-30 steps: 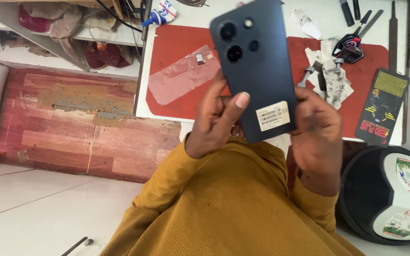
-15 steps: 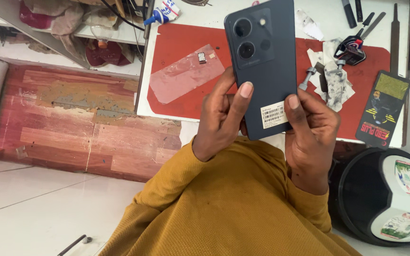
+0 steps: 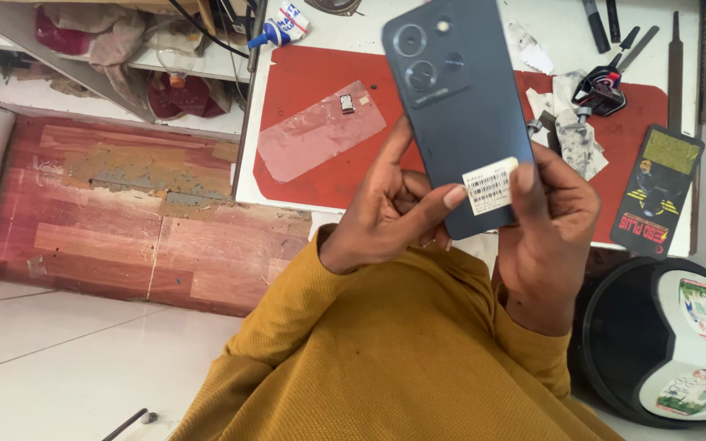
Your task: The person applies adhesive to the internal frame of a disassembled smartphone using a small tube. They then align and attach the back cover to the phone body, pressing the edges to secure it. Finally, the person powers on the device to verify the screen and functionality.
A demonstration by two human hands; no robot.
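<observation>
— Fingers of both hands held the phone [image 3: 459, 106] at centre frame, back up?

— Yes. Left hand [image 3: 390, 208] curled along its left edge, thumb lying toward the white sticker [image 3: 488, 188]; right hand [image 3: 545, 220] closed on the lower right, thumb on that sticker, probably to pick at it.

— And behind it?

— Red mat [image 3: 312, 82] at upper centre with a clear film [image 3: 320, 131]; tools [image 3: 606, 82] at upper right, likely kept within reach.
</observation>
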